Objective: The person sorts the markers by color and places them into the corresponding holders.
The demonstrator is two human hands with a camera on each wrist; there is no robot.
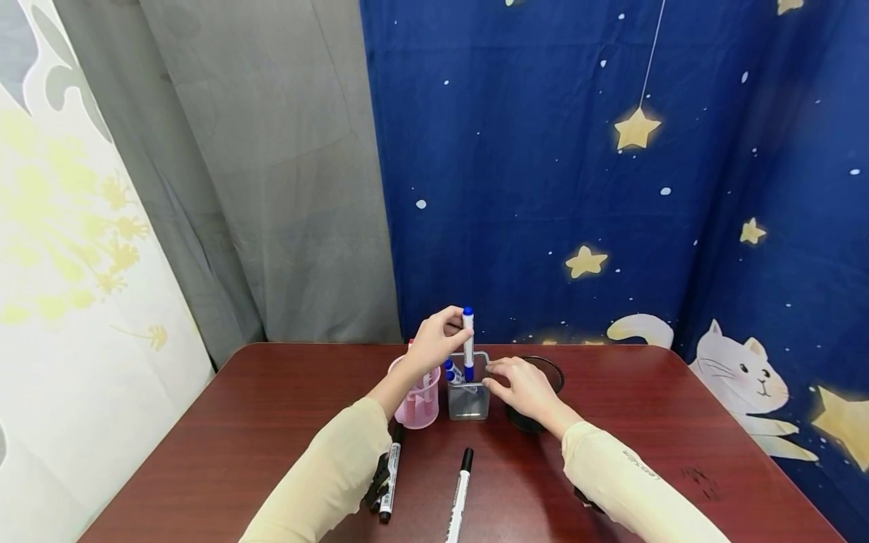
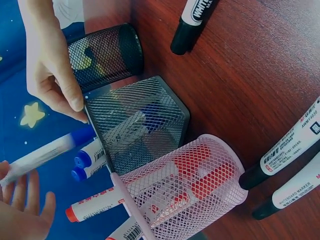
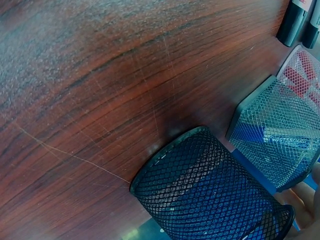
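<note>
My left hand [image 1: 437, 338] pinches a white marker with blue ends [image 1: 468, 339] between thumb and fingers, upright over the square grey mesh pen holder [image 1: 468, 407]. The marker's lower end is at the holder's mouth. Other blue-capped markers [image 2: 84, 159] lean inside that holder. My right hand [image 1: 523, 385] grips the holder's right rim, thumb in front in the left wrist view; the right wrist view shows only part of its fingers. Left of the grey holder stands a pink mesh pen holder [image 1: 417, 411] with red markers [image 2: 92, 204] in it.
A round black mesh pen holder [image 3: 200, 185] stands just right of the grey one, partly behind my right hand. Black-capped markers [image 1: 391, 475] lie by my left forearm, and another black-capped marker [image 1: 459, 498] lies nearer the front. A curtain [image 1: 543, 188] hangs behind the table.
</note>
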